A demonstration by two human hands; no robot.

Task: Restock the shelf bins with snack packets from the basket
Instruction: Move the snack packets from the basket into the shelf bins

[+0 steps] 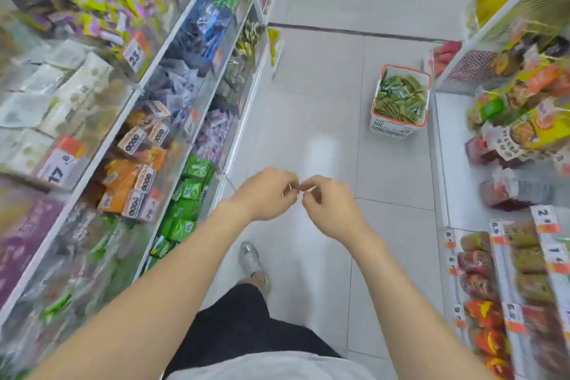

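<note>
Green snack packets (399, 99) sit in the basket (390, 129) on the floor (308, 95) far right, well apart from my left grip (265, 194) and right grip (330, 207), both curled closed on nothing, so I'd step over and open wide before scooping.

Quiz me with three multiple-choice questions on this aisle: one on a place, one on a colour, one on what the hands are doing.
1. The basket stands:
A) on a left shelf
B) on the floor ahead, by the right-hand shelving
C) on the person's arm

2. The packets in it are:
A) red
B) purple
C) green

3. The left hand and right hand:
A) each grip a packet
B) lie flat on a shelf
C) are curled, fingertips nearly meeting, with no packet

Answers: B, it sits on tiles beside that shelving; C, green wrappers fill it; C, neither holds a packet.
</note>
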